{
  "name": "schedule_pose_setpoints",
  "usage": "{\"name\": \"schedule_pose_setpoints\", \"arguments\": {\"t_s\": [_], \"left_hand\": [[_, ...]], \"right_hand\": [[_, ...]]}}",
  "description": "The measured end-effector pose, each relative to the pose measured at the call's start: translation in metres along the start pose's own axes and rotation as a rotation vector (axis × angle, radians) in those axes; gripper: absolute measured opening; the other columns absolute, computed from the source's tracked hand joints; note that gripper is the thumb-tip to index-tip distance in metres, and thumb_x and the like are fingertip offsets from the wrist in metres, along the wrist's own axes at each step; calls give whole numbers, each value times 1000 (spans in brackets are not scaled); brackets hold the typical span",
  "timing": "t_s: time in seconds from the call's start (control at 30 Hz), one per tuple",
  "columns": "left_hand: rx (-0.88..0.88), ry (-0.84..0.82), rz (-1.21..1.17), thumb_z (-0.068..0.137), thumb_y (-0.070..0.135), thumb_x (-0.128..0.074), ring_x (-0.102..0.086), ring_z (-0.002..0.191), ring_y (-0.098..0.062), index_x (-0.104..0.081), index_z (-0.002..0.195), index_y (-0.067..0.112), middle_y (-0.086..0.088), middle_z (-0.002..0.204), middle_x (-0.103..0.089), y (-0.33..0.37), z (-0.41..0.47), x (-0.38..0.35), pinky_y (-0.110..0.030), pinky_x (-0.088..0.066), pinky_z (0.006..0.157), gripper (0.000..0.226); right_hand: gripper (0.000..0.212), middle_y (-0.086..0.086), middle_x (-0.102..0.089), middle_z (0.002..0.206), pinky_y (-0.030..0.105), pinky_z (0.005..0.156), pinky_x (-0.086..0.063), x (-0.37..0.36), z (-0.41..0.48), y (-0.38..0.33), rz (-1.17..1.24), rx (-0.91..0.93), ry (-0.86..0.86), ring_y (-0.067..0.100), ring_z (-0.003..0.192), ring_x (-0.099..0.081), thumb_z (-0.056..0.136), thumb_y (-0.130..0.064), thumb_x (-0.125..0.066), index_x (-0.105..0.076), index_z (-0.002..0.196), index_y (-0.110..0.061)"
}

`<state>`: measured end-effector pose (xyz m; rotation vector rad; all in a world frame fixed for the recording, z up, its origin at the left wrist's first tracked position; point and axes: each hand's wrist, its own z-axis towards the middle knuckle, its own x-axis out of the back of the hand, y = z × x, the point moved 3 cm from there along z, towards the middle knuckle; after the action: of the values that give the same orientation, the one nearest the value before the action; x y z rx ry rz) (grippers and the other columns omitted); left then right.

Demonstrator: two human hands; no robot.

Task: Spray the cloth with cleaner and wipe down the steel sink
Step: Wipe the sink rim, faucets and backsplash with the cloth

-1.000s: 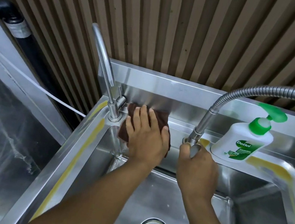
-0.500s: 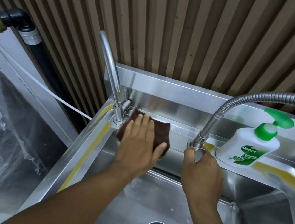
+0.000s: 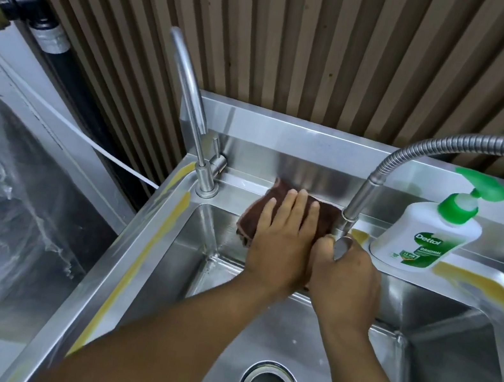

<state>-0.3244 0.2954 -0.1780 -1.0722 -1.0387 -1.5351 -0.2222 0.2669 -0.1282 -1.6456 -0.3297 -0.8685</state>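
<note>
Steel sink ledge, Dettol bottle

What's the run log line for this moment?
left hand: pressing brown cloth flat on steel sink back ledge | right hand: gripping faucet lever | Dettol bottle: upright on ledge

Light is bright and even, with soft shadows under the arms. Pale glare streaks the sink steel. The wide lens bends straight lines at the edges, and detail is slightly soft.
</note>
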Motion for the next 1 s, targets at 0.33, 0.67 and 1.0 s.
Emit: {"name": "schedule_pose_setpoints", "arguments": {"t_s": [0.33, 0.67, 1.0], "left_hand": [[144, -236, 260, 72, 79, -63, -11, 154, -36, -12, 157, -3, -23, 165, -14, -84, -23, 20, -50, -8, 125, 128], [370, -143, 123, 97, 8, -11, -8, 150, -51, -8, 155, -10, -37, 160, -8, -2, 15, 6, -57, -7, 121, 60], [-242, -53, 162, 82, 11, -26, -46, 141, -25, -52, 145, 8, -9, 151, -51, -43, -7, 7, -41, -36, 115, 68]], "right_hand": [[27, 14, -68, 94, 35, 68, -37, 4, 0, -2, 17, -14, -45, 31, 77, -48, 96, -37, -48, -66, 100, -17], [31, 16, -69, 103, 36, 71, -36, 3, -1, 0, 12, -16, -28, 38, 91, -58, 95, -36, -49, -66, 111, -16], [28, 6, -53, 79, 34, 70, -34, 8, -2, -4, -18, -14, -21, 29, 76, -44, 94, -36, -51, -68, 105, -16]]}}
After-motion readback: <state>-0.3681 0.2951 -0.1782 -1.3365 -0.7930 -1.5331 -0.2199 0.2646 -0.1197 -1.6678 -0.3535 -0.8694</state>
